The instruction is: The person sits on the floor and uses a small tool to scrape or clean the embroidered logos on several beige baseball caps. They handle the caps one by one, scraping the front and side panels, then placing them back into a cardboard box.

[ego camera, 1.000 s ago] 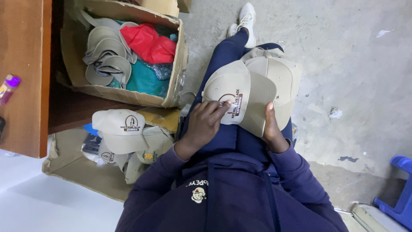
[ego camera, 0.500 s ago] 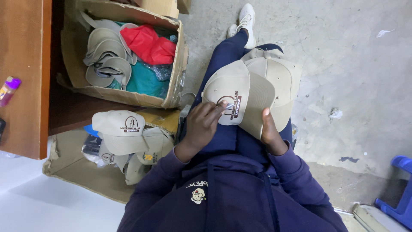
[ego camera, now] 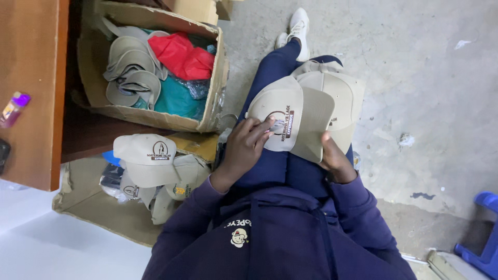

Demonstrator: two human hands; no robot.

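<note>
Head view: the person sits with legs stretched along the concrete floor (ego camera: 425,78), and a beige cap (ego camera: 282,116) lies on the lap over the navy trousers. It rests on top of at least one more beige cap (ego camera: 340,93), whose crown and brim show behind it.

The left hand (ego camera: 244,148) lies on the front panel of the top cap. Its fingers are curled, and the fingertips (ego camera: 267,123) press or pick at the edge of the printed emblem (ego camera: 282,123). Whether they pinch a film or merely rub it cannot be told.

The right hand (ego camera: 334,158) grips the brim from below. The thumb sits on the brim's edge, and the fingers are hidden beneath it, so it seems closed on the cap.

To work the emblem cleanly, the brim hand should keep the panel taut and steady. The left fingertips should work from the emblem's edge inward with small strokes, so the cloth does not pucker.

To the person's left stands an open cardboard box (ego camera: 215,88). It holds loose brims, a red cloth (ego camera: 181,54) and teal fabric. Nearer lies a pile of finished caps (ego camera: 148,155) on flattened cardboard, beside a wooden table (ego camera: 31,78).
</note>
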